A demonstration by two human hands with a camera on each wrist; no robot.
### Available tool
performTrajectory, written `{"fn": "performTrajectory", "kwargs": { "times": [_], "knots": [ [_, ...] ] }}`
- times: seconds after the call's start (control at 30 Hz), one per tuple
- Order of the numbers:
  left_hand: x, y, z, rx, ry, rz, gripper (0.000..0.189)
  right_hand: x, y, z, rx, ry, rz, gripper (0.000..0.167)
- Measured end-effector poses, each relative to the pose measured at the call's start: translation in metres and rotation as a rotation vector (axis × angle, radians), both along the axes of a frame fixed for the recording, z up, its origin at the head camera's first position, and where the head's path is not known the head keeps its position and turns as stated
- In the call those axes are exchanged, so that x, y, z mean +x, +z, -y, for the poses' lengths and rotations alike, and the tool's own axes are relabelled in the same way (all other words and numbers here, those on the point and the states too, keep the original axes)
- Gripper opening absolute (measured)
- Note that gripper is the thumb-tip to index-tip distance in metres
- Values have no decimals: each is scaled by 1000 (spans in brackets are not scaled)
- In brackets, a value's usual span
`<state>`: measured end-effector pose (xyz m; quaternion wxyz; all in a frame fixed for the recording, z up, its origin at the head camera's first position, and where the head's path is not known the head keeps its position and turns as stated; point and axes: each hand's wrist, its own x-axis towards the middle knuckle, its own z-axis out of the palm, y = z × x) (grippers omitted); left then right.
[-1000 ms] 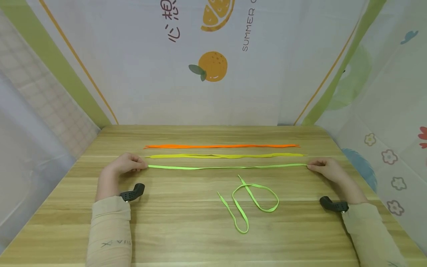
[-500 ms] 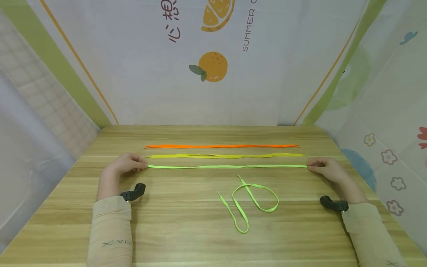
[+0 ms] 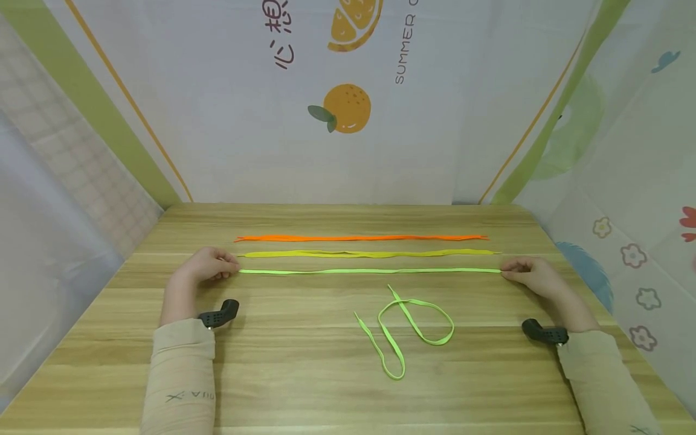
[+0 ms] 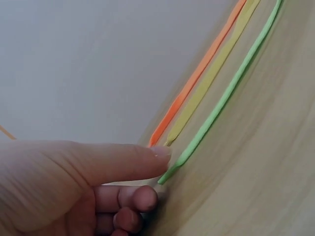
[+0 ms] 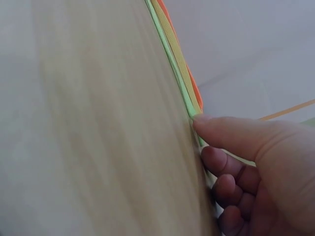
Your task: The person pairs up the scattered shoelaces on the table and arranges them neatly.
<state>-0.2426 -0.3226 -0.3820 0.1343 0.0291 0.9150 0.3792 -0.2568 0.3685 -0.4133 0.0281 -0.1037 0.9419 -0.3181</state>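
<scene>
A light green shoelace [image 3: 359, 271] stretches nearly straight across the table, low over the wood. My left hand [image 3: 209, 266] pinches its left end between thumb and curled index finger; the narrow tip [image 4: 165, 179] shows between them in the left wrist view. At the other end my right hand [image 3: 527, 275] pinches the lace, and the thumb [image 5: 221, 130] covers part of it. Just beyond runs a yellow shoelace [image 3: 370, 254], with an orange shoelace [image 3: 359, 238] farthest back, both roughly parallel to the held one. A second green shoelace [image 3: 393, 344] lies in loose curves nearer me.
The wooden table [image 3: 304, 386] ends at a back edge against a hanging white cloth [image 3: 402, 157] with fruit prints. More printed cloth [image 3: 614, 181] hangs along the right side. A black wrist device sits on each forearm.
The held green shoelace has straightened and lies flatter, losing its slight sag and twist. My left hand has shifted a little to the left; the right hand has hardly moved.
</scene>
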Motion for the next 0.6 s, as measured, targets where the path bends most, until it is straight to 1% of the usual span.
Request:
{"fn": "performTrajectory", "kwargs": {
  "times": [0.17,0.37,0.47,0.6],
  "knots": [
    [-3,-2,0,-22,12,-7,21,1,-3,-2,-15,1,4,32],
    [-1,4,-5,-15,30,5,20,1,-2,-2,-26,-2,12,34],
    [1,7,-8,-15,31,1,21,1,0,-1,-30,-2,17,34],
    [1,8,-9,-19,43,-12,23,2,3,1,-34,2,31,36]
  ]
}}
